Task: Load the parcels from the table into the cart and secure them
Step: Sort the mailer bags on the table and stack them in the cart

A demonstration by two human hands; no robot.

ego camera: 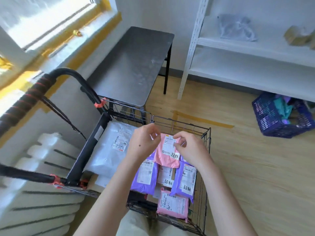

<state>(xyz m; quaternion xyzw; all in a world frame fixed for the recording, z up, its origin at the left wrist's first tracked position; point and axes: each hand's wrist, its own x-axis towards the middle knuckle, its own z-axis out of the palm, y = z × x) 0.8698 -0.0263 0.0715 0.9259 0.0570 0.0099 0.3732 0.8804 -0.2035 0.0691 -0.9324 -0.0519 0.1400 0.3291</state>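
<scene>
The parcels are already in the cart [207,150] – a large white parcel [109,147] at the handle end, two purple parcels [144,178], an upper pink parcel [163,157] lying over them and a lower pink parcel [173,206] nearest the person. The table [129,65] shows a bare dark top, so loading looks done and securing is the step in hand.

The left hand [144,142] and right hand [189,149] hover close together above the upper pink parcel, near the cart's far rim. Each grip is drawn in, thumb towards forefinger as if pinching something fine, but whether either has hold of anything I cannot tell.

To do this well, press the stack flat below the wire walls, then run a tie across the top and hook it to the rim – the thin dark strap [64,116] slanting down from the handle [34,92] may serve. The mailers look slick and likely to slide.

The cart stands on a pale wood floor [255,167] beside a radiator [42,184], with the table just beyond it under a window [42,17]. White shelving [247,43] and a blue crate [272,120] are to the right
</scene>
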